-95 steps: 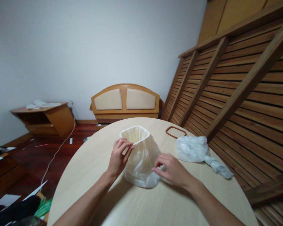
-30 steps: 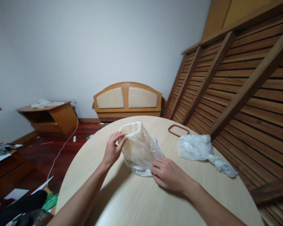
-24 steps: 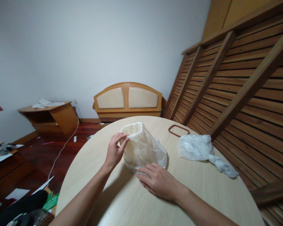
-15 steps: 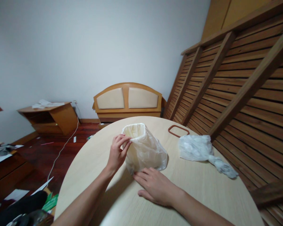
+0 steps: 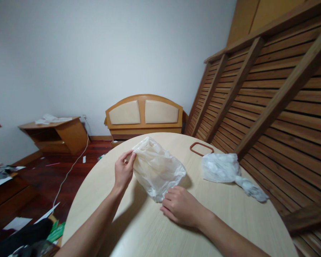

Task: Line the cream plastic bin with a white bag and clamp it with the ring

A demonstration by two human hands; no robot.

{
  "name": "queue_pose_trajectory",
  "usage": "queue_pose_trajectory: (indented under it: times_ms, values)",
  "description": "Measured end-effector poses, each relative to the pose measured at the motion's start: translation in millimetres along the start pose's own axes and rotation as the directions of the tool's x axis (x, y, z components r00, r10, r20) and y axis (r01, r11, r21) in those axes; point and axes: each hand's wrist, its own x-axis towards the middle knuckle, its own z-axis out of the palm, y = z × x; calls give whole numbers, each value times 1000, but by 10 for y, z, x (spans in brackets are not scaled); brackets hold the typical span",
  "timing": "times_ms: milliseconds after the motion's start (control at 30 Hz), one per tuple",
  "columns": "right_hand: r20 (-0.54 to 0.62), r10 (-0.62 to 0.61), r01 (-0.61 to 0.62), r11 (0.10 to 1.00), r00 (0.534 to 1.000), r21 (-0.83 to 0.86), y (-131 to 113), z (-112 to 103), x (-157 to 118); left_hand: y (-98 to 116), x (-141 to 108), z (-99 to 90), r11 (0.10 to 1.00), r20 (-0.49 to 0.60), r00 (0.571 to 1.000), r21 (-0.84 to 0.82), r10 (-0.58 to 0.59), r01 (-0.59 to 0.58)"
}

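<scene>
A thin white, translucent plastic bag [image 5: 160, 167] covers a pale bin, whose shape shows only faintly through the film. My left hand [image 5: 124, 169] pinches the bag's upper left edge between thumb and fingers. Low on the near side, my right hand [image 5: 180, 206] is curled closed against the bag's bottom corner; its fingertips are partly hidden. The bag's mouth is gathered together, so the inside of the bin is out of sight.
The round pale table [image 5: 216, 221] carries a brown rounded frame [image 5: 192, 149] and a knotted, crumpled clear plastic bag [image 5: 220, 167] on the right. A wooden slatted panel [image 5: 256, 100] leans beyond them. A headboard [image 5: 144, 112] stands behind the table.
The left hand has moved left and slightly up, drawing the bag's rim with it. The open mouth has closed over. My right hand has gone from flat to curled and shifted slightly right.
</scene>
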Motion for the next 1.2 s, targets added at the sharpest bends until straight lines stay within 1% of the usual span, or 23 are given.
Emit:
queue_pose_trajectory:
  times_ms: [67,133,167,200,267,300,333,367,400,467,500,533,600,633,700,767,867,933,967,1000,1067,1133,1200]
  values:
    - [-78,115,-113,993,990,32,57,-58,-31,18,5,0,999,-21,1000,-23,-24,23]
    - [-157,291,-280,956,944,89,145,-120,-79,26,17,-4,998,-49,998,-48,-47,45]
    - [-185,399,-379,916,898,134,199,-141,-108,25,25,-8,996,-65,996,-61,-62,58]
    - [-202,510,-477,858,836,194,260,-151,-138,21,34,-13,995,-80,994,-73,-77,71]
    - [-191,700,-608,700,688,374,388,-129,-187,6,53,-24,992,-102,990,-96,-97,88]
    - [-168,762,-618,615,625,490,447,-100,-203,-3,61,-27,990,-109,989,-108,-104,92]
    - [-141,797,-581,537,588,612,497,-64,-211,-14,67,-30,988,-111,988,-121,-110,96]
    - [-105,811,-518,461,575,720,533,-24,-209,-23,70,-30,986,-110,987,-135,-118,102]
    - [-62,812,-448,382,580,808,554,14,-199,-33,71,-28,982,-108,986,-150,-129,112]
    - [40,779,-342,227,625,912,548,75,-160,-48,65,-18,976,-104,983,-171,-152,133]
    - [91,751,-318,164,653,934,526,95,-137,-55,60,-11,974,-102,982,-177,-160,140]
    - [134,720,-308,116,681,944,496,109,-114,-61,55,-4,973,-103,981,-181,-165,145]
    - [181,665,-297,64,725,953,439,123,-79,-75,47,9,970,-100,980,-189,-171,150]
    - [192,648,-293,51,737,955,421,125,-70,-84,45,14,968,-94,980,-199,-176,155]
    - [200,651,-290,32,732,956,427,122,-70,-105,48,20,957,-76,978,-231,-196,174]
    - [180,699,-286,37,693,957,487,112,-89,-129,58,22,943,-57,975,-270,-215,193]
    - [95,791,-253,77,604,964,614,97,-115,-157,75,26,914,-35,969,-342,-246,220]
    - [59,818,-230,92,573,969,662,107,-115,-164,81,30,890,-18,962,-385,-273,245]
    - [54,816,-222,92,576,971,663,121,-111,-165,82,33,880,-9,959,-399,-285,257]
    - [58,802,-215,89,594,973,649,142,-104,-163,81,35,874,-4,956,-406,-294,267]
    - [70,748,-202,86,659,976,582,198,-86,-155,76,38,870,-4,953,-409,-303,275]
    - [106,680,-231,95,726,968,489,254,-70,-139,70,39,864,-4,951,-419,-309,279]
    - [151,635,-289,118,757,950,404,287,-57,-118,63,41,852,1,947,-436,-320,288]
